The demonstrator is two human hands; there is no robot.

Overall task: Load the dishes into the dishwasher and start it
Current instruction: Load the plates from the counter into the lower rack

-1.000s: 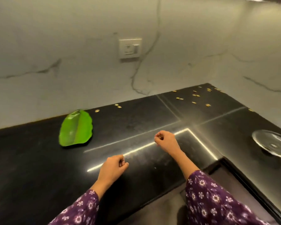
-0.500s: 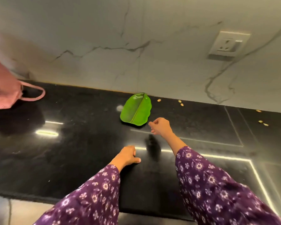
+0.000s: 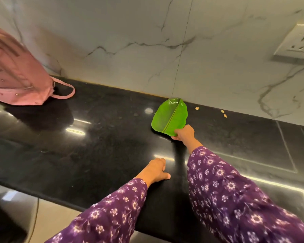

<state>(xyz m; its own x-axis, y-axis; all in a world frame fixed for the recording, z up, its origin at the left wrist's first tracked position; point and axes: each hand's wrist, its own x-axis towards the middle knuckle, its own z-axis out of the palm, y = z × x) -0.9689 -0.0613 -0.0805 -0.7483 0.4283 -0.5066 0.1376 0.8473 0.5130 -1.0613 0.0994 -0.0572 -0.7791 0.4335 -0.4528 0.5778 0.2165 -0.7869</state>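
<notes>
While green leaf-shaped plate (image 3: 168,116) is gripped at its near edge by right hand (image 3: 184,133), left hand (image 3: 154,170) rested on countertop (image 3: 95,146), loosely curled, empty

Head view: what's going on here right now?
A person's right hand grips the near edge of a green leaf-shaped plate on the black counter, close to the wall. The left hand rests on the counter nearer the front, holding nothing. A pink bag sits at the far left, and a few seeds lie by the wall. No dishwasher is in view.
</notes>
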